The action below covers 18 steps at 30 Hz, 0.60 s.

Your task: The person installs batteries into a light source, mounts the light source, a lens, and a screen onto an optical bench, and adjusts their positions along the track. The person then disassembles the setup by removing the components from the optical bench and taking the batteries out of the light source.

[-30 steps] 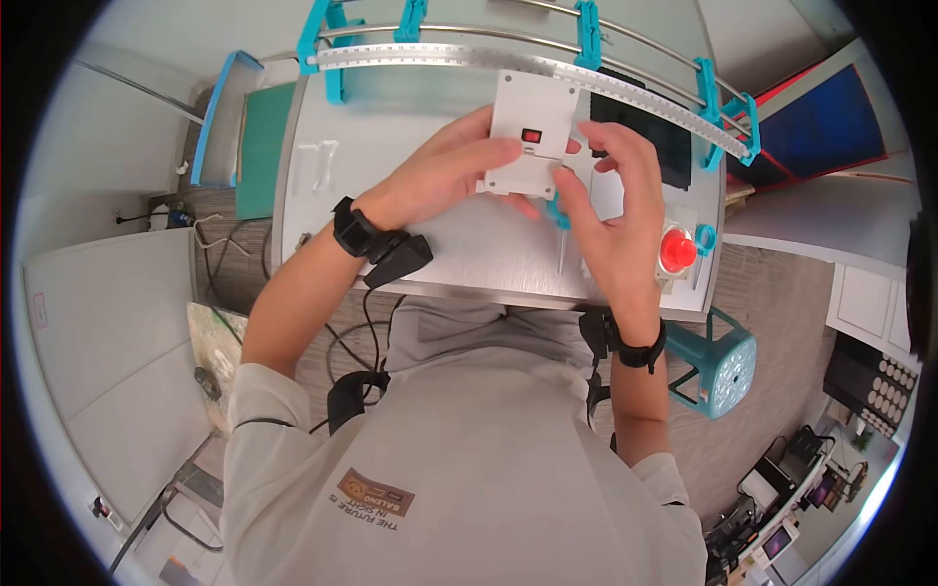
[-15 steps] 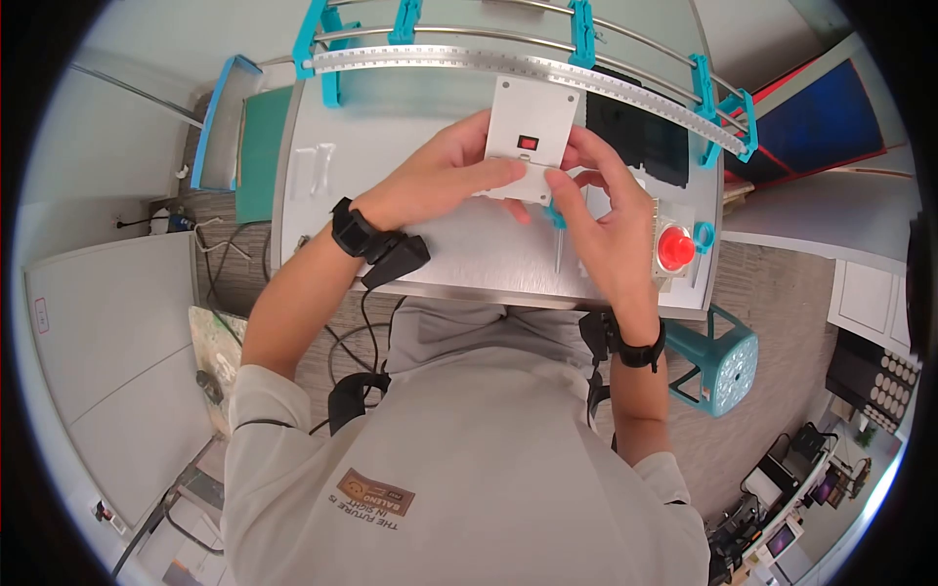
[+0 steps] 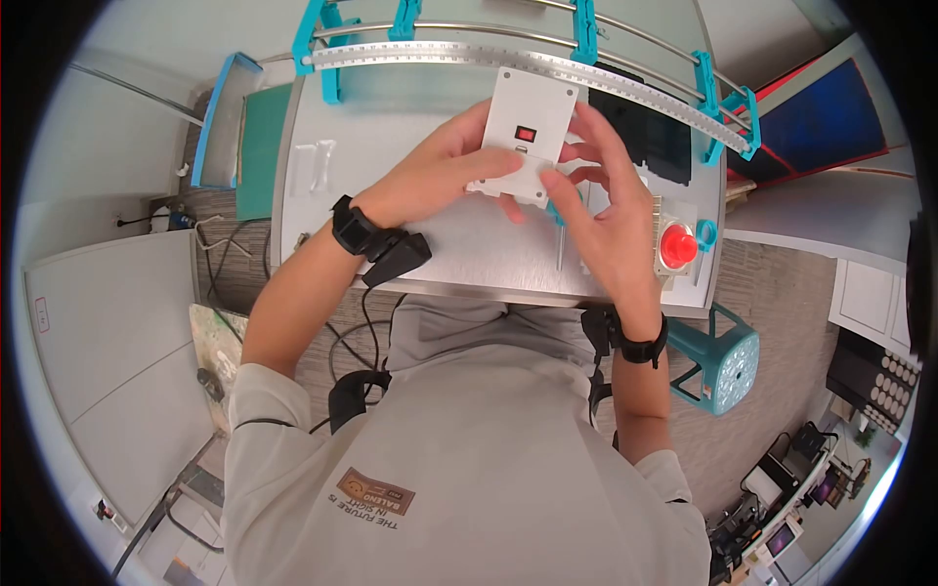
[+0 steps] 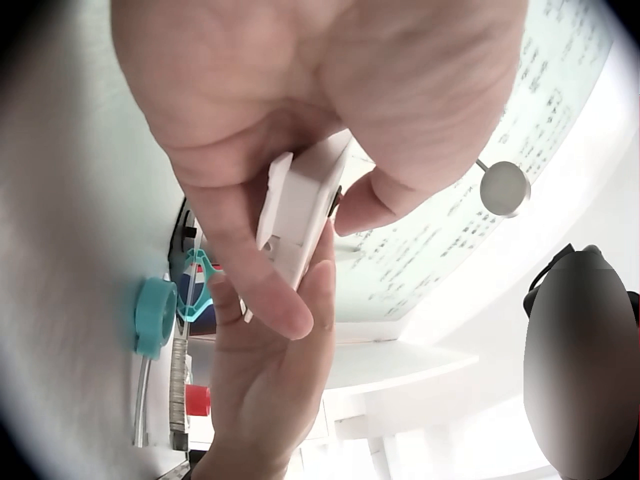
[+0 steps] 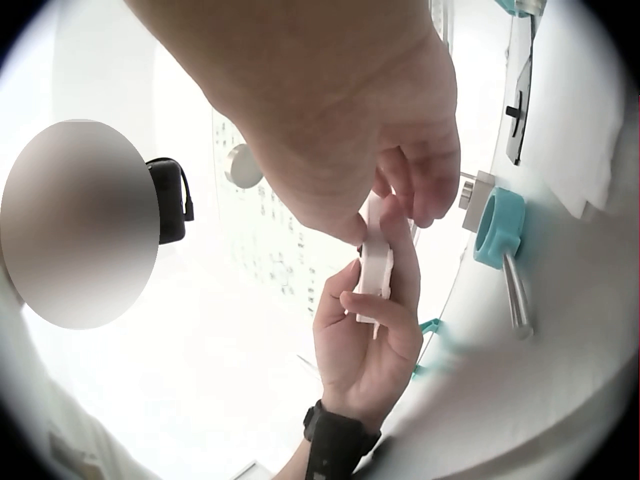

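A flat white box with a small red switch is held up above the table between both hands. The left hand grips its left side, thumb on the face near the switch and fingers behind. On the other side, the right hand pinches the lower right edge, its thumb on the face and its fingers curled at the edge. Seen edge-on in the left wrist view, the white box lies between thumb and fingers. In the right wrist view the box shows its narrow side.
A ruler on a teal-bracketed rail frame spans the table's far side. A black sheet lies beneath it. At the right are a red button and a teal ring. A teal stool stands beside the table.
The right fingers have come in from being spread to close round the box's right edge. The box has dipped slightly, then risen and tilted a little.
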### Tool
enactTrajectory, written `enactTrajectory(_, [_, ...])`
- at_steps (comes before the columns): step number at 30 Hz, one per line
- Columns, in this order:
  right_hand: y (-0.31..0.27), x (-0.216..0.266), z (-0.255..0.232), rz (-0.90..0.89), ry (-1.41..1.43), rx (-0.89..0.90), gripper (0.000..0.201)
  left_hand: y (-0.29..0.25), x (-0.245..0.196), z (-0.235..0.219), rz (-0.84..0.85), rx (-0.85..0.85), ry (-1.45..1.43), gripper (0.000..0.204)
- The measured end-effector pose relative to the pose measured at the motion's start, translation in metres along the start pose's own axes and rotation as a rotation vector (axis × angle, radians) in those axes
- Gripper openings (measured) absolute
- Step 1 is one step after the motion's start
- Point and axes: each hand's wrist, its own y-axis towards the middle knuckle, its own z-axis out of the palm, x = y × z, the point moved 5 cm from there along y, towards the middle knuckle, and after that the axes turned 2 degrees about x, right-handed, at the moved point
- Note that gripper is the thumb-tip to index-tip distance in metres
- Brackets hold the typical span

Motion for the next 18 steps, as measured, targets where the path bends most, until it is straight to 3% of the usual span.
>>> enactTrajectory(4, [0.007, 0.005, -0.001, -0.047, -0.019, 0.001, 0.063, 0.002, 0.001, 0.001, 0.028, -0.002, -0.136, 0.059])
enactTrajectory(9, [0.03, 0.004, -0.006, -0.042, -0.049, 0.118, 0.044, 0.001, -0.006, 0.002, 0.022, 0.031, -0.178, 0.057])
enactTrajectory(13, [0.038, 0.005, -0.004, -0.067, 0.001, 0.099, 0.034, -0.001, -0.01, 0.003, 0.033, 0.045, -0.099, 0.056])
enactTrajectory(18, [0.037, -0.011, -0.003, 0.096, 0.23, 0.156, 0.032, -0.001, -0.008, 0.003, 0.028, 0.066, -0.102, 0.056])
